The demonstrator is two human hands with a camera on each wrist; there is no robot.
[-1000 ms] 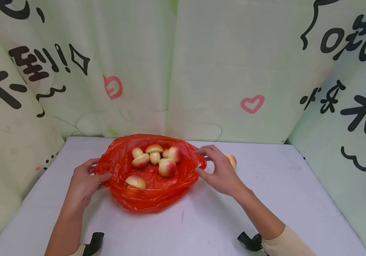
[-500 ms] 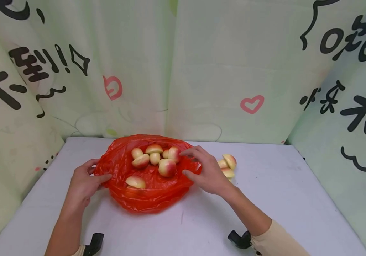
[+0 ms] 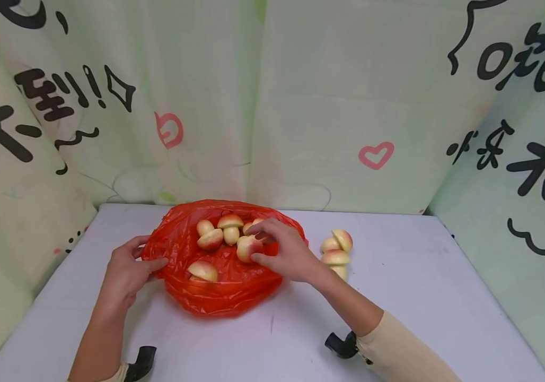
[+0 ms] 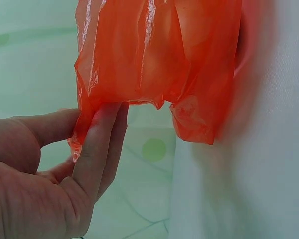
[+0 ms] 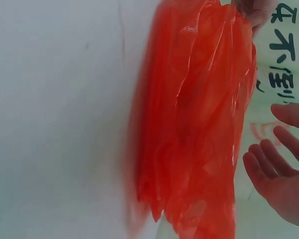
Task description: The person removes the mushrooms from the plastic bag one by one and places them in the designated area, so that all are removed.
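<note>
A red plastic bag [image 3: 225,297] lies with its mouth spread wide. Inside it are several mushroom-shaped pieces with cream stems and reddish caps, one of them a mushroom [image 3: 203,271] near the front. My left hand [image 3: 128,268] pinches the bag's left rim; in the left wrist view its thumb and fingers [image 4: 97,149] sandwich the plastic. My right hand [image 3: 286,250] hovers over the bag's right side, fingers spread and slightly bent around a mushroom [image 3: 247,249], partly hiding those behind. The right wrist view shows this hand [image 5: 284,174] above the rim, with nothing between its fingers.
Two more mushrooms, one farther back [image 3: 341,240] and one nearer [image 3: 336,258], sit on the white table [image 3: 406,281] right of the bag, close beside my right wrist. A printed pale green curtain [image 3: 310,106] encloses the table's back and sides.
My right hand has moved left from the bag's right rim to over the mushrooms inside, uncovering the two on the table. My left hand and the bag stay put.
</note>
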